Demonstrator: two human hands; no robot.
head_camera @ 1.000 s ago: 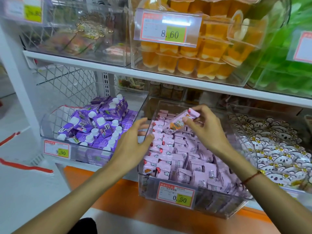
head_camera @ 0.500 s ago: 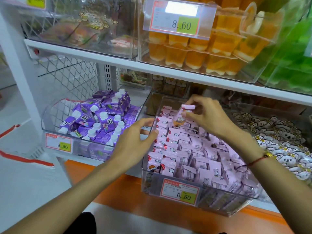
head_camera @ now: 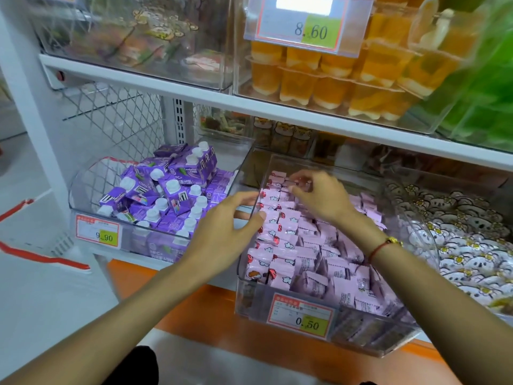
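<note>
Right hand (head_camera: pixel 324 200) seemingly pinches pink packet (head_camera: pixel 302 181).

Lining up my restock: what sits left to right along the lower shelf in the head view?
Purple cartons → left hand → pink packets, right hand among them → white flower-print packets.

Pink packets (head_camera: pixel 313 259) with white clouds; purple cartons (head_camera: pixel 166 190), white caps; orange jelly cups (head_camera: pixel 319 84); yellow-and-white price tag (head_camera: pixel 302 315), red border.
</note>
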